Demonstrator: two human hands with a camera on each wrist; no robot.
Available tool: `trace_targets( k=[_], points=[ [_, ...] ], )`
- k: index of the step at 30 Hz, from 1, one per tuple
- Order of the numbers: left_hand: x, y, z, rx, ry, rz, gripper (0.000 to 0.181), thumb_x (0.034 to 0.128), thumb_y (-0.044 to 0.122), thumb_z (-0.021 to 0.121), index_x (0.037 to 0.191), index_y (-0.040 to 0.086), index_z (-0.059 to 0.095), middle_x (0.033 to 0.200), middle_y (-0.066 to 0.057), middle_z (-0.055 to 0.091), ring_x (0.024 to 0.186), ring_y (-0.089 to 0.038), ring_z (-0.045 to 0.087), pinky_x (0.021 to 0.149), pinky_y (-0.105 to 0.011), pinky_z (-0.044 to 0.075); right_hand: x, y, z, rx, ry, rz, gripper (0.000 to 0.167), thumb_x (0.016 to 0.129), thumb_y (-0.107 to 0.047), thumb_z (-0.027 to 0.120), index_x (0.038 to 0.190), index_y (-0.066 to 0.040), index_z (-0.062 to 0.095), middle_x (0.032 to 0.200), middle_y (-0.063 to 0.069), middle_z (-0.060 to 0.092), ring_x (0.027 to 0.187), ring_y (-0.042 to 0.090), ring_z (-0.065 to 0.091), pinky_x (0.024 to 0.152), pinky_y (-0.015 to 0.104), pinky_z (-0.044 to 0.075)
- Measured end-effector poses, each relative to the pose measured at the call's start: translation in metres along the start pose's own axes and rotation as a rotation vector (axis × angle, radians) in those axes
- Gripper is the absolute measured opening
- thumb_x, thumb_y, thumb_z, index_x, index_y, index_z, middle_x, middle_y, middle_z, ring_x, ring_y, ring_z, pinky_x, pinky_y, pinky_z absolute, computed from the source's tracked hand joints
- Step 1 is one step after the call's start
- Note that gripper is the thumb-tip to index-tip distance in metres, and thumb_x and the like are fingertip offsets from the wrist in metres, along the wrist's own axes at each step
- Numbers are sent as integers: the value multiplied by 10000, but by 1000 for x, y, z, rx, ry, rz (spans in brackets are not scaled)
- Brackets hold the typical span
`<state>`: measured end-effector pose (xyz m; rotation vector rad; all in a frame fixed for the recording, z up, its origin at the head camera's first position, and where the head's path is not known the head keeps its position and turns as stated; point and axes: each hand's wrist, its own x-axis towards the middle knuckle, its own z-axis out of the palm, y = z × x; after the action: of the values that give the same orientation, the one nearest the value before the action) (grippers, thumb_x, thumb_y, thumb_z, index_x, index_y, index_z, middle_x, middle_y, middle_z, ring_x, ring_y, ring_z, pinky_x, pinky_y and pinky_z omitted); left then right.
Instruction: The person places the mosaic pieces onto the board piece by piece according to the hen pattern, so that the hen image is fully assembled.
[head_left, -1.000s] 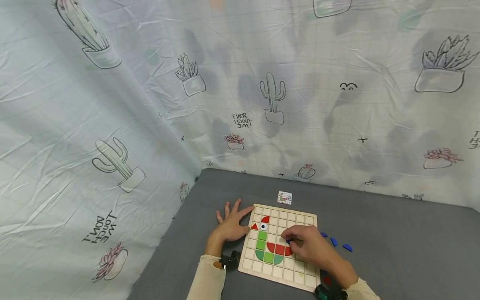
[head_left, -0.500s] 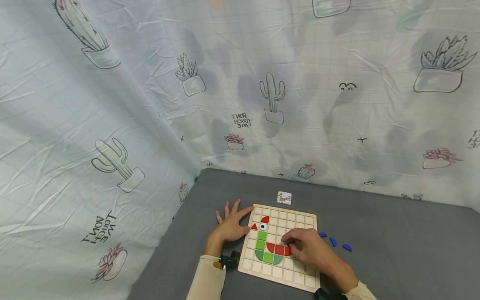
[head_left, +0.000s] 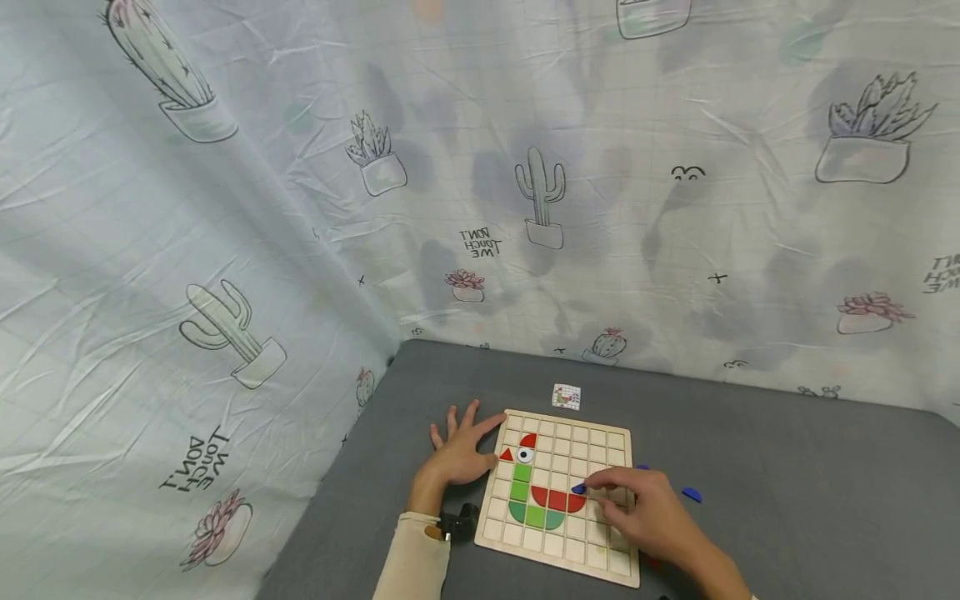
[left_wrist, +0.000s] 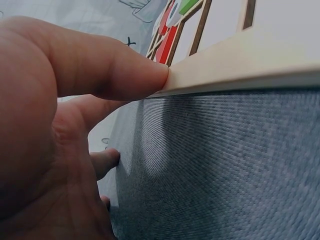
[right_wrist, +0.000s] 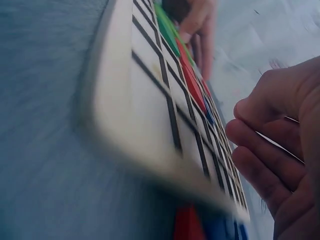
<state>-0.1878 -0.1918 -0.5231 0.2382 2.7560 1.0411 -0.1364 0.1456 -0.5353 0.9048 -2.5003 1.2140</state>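
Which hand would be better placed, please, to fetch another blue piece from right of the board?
Probably the right hand: it is at the right side of the board, near the loose blue pieces. The left hand touches the board's left edge, across from them.

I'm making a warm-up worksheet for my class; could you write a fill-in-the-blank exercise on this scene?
1. In the head view, immediately left of the eye tile is a red ____.
2. On the wooden grid board, ____ light-green squares show.
3. A ____ piece lies just above the red row, near the right hand.
4. The spread hand touching the board's edge is the person's ____ one.

Missing words: triangle; three; blue; left.
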Motion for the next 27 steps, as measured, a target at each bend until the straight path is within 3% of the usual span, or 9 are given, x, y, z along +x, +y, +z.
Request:
trace_targets(
  k=[3,9,14,19,22,27],
  points=[
    [1,0,0,1,3,1,742,921,127,722,1633,246,554,1827,-210,173,1678,-557,-71,1226,-840,-154,-20,1,-11,3,64,95,422,807,63,875,1104,-236,846,1070,-120,830,882,-18,711,722,194,561],
    [0,-2,1,-26,17,23,732,920,119,712,1624,253,563,1817,-240,175,1665,-581,-86,1206,-839,-199,-59,3,-42,-69,130,297,376,846,-74,927,1145,-286,844,1089,-149,827,1051,-67,728,850,92,555],
    [-1,-4,2,-47,15,31,740,916,129,690,1630,265,551,1817,-249,161,1659,-592,-97,1200,-833,-218,-86,7,-61,-131,191,407,304,862,-119,928,1135,-229,852,1041,-122,831,975,-127,697,805,20,494],
    [-2,-3,0,-39,18,31,729,921,111,701,1626,228,557,1810,-261,175,1659,-595,-82,1205,-840,-199,-102,11,-69,-100,180,525,265,896,-153,907,1154,-166,846,1021,-94,838,903,-114,711,749,69,537],
    [-2,-3,0,-40,22,31,733,913,114,699,1624,219,556,1807,-268,178,1658,-600,-78,1207,-838,-198,-104,14,-71,-140,167,539,275,889,-192,917,1155,-185,847,1011,-86,839,883,-123,702,744,67,525],
    [-1,-3,0,-23,6,20,734,921,133,712,1631,226,552,1820,-236,171,1668,-578,-80,1211,-844,-178,-94,19,-73,-274,155,493,300,842,-213,953,1123,-239,851,1019,-60,843,896,-148,672,739,69,507]
  ],
)
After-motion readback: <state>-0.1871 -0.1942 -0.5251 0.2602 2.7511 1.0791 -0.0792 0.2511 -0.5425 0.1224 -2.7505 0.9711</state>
